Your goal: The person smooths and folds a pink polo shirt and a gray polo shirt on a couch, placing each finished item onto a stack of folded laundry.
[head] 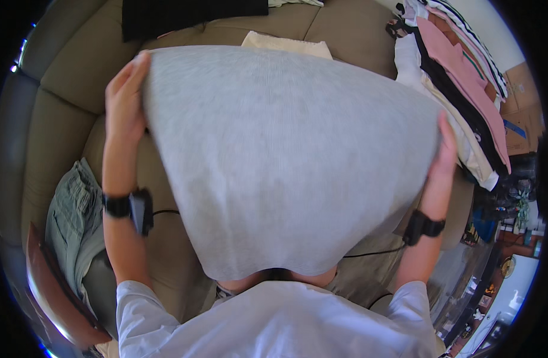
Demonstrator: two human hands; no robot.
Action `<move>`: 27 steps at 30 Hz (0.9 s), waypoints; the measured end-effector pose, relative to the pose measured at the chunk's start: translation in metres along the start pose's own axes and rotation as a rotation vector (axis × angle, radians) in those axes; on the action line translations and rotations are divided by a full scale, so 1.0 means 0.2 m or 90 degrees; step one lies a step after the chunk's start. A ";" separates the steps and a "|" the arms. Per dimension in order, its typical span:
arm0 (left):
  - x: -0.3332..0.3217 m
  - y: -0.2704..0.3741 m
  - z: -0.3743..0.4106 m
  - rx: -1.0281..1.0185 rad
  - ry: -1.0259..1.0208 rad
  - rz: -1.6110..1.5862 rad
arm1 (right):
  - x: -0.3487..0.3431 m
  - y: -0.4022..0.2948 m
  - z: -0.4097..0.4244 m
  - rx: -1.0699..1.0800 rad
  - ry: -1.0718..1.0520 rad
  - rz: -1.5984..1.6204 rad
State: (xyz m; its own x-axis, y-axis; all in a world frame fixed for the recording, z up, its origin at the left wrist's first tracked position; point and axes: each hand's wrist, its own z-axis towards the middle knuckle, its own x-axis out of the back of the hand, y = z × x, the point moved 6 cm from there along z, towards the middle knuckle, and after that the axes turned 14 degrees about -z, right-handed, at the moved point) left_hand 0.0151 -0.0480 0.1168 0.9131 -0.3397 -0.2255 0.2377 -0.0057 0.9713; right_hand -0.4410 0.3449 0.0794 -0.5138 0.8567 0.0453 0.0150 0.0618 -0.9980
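Observation:
A light grey cloth [278, 156], seemingly a garment, is spread wide between my hands and hangs down towards my lap. My left hand [130, 98] grips its upper left corner, with the thumb at the edge. At the right edge, my right hand [444, 147] holds the cloth lower down; its fingers are mostly hidden behind the fabric and slightly blurred. Each wrist wears a black strap with a device and a cable. Behind the cloth's top edge, a cream fabric piece [287, 43] lies on the sofa.
The brown sofa [68, 98] surrounds the cloth. A black fabric [193, 15] lies at the top. Stacked clothes, with a pink garment [466, 76] among them, lie at the upper right beside cardboard boxes [520, 103]. Grey-green trousers [77, 210] and a brown cushion [54, 291] are at left.

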 end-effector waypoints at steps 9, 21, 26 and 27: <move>-0.01 -0.43 0.28 0.209 -0.106 0.021 | -0.22 0.20 0.18 -0.063 -0.101 -0.154; 0.12 -0.48 0.25 0.242 0.010 0.191 | -0.17 0.28 0.05 -0.138 -0.107 -0.161; 0.15 -0.48 -0.29 0.292 -0.013 -0.053 | 0.03 0.37 -0.48 -0.250 -0.158 -0.058; 0.17 -0.49 -0.35 0.320 -0.032 -0.092 | 0.07 0.39 -0.57 -0.247 -0.183 -0.076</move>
State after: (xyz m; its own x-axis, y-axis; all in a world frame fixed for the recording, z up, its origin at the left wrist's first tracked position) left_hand 0.0465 0.0069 0.0079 0.8626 -0.3472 -0.3680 0.1603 -0.5023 0.8497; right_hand -0.3501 0.4196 0.0072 -0.7464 0.6594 0.0900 0.2318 0.3844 -0.8936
